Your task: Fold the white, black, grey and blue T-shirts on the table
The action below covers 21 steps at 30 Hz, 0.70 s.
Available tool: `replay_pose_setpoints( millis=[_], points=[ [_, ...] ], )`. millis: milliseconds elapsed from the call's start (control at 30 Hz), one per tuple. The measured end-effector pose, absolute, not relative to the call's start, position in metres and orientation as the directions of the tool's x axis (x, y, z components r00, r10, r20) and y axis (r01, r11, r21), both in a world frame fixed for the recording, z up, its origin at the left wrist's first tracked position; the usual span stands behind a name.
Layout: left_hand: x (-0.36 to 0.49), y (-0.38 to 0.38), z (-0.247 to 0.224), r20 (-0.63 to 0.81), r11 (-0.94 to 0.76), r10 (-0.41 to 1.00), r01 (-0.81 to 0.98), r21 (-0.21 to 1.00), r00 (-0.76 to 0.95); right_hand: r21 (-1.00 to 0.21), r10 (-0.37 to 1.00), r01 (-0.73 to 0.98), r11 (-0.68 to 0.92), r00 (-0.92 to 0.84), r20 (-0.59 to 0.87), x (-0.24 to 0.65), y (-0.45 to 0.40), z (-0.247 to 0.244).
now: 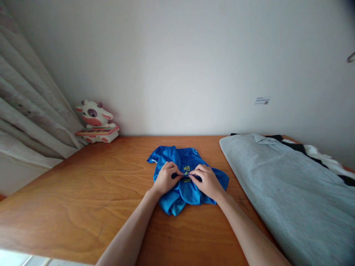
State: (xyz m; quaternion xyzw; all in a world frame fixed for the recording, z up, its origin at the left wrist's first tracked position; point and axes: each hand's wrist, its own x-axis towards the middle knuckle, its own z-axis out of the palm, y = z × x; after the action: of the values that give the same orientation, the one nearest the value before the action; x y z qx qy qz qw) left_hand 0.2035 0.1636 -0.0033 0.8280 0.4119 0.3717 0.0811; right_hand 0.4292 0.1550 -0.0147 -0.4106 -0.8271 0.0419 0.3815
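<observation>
A crumpled blue garment (194, 194) of shiny cloth, with yellow print near its middle, lies on the wooden table. It looks like a shirt, though its folds hide the full shape. My left hand (166, 177) pinches the cloth between thumb and fingertips beside the print. From the other side, my right hand (205, 180) pinches the same cloth, its fingertips close to those of the left. A small ridge of fabric is gathered between the two pinches.
The wooden tabletop (83, 192) meets a white wall. A cow-shaped toy piano (97, 125) stands at the back left by a curtain (30, 103). Along the right lies a grey cloth (277, 181) with black and white fabric (318, 153) behind it.
</observation>
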Motion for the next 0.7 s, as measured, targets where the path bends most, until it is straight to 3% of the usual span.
replay_pose_setpoints(
  millis=[233,467,700],
  points=[
    [0.2055,0.1607,-0.0011,0.506,-0.634,0.765,0.602,0.485,0.399,-0.386,0.698,0.634,0.670,-0.361,0.618,0.4303,0.1556,-0.0138],
    [0.2053,0.1609,-0.0030,0.490,-0.674,0.730,0.623,0.397,0.478,-0.390,0.688,0.621,0.680,-0.356,0.633,0.4300,0.1565,-0.0149],
    [0.2032,0.1630,-0.0034,0.522,-0.669,0.729,0.624,0.404,0.444,-0.415,0.673,0.581,0.700,-0.342,0.656,0.4300,0.1574,-0.0161]
  ],
)
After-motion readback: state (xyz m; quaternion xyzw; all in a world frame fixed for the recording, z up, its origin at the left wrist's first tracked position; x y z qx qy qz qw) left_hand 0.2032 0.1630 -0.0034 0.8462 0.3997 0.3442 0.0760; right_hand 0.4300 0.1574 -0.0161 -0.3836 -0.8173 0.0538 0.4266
